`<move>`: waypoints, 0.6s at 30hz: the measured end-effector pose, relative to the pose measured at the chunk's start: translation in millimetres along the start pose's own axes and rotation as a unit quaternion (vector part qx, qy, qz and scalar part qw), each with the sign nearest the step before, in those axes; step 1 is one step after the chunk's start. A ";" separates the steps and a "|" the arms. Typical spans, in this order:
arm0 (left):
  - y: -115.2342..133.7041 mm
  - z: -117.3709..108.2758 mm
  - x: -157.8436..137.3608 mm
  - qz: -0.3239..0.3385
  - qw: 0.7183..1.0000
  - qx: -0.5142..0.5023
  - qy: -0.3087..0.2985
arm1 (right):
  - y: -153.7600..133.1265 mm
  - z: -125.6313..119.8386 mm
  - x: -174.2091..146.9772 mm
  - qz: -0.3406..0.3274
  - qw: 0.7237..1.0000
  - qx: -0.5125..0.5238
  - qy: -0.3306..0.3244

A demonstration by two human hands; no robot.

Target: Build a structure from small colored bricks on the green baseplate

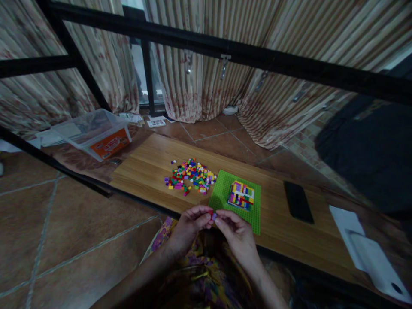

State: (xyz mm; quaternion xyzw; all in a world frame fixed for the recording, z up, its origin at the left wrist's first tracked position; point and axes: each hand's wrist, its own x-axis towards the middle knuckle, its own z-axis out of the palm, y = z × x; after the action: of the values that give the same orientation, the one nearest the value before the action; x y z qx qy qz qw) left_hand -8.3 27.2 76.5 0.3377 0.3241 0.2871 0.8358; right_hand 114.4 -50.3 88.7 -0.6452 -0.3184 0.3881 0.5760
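Close to the table's front edge, my left hand (192,223) pinches a small red brick (210,212). Facing it, my right hand (237,231) has thumb and finger closed on a small purple brick (214,217). The two bricks meet between my fingertips; whether they are joined I cannot tell. Just beyond my hands lies a green baseplate (222,182), with a block-shaped build (241,195) of several colours on it. Left of the baseplate, a loose pile of coloured bricks (193,174) is spread out on the wooden table (154,150).
A black phone (298,201) lies right of the baseplate. White objects (370,253) are at the table's right end. Beyond the left end stands a clear plastic bin (96,128) with an orange label. A black metal bar (206,43) crosses above, before striped curtains (231,86).
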 end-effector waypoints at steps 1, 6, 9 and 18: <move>0.4 2.0 -0.7 0.019 1.000 0.023 0.003 | 1.1 2.7 -1.0 0.007 1.000 0.013 0.006; -2.7 7.3 -2.5 0.099 0.991 0.088 0.019 | 1.3 9.0 -0.2 0.036 0.998 0.042 0.038; -4.4 8.4 -2.2 0.105 0.990 0.089 0.025 | -0.2 9.5 -0.5 0.047 0.996 0.055 0.046; -10.3 -1.5 0.0 0.014 0.997 0.070 0.040 | 3.5 -29.4 16.1 0.016 0.990 -0.002 0.141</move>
State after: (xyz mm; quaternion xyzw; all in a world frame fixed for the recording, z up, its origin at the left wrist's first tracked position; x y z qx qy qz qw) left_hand -6.8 21.5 68.0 0.3877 0.3717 0.2886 0.7926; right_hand 147.8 -51.5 84.2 -0.6999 -0.2246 0.3018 0.6072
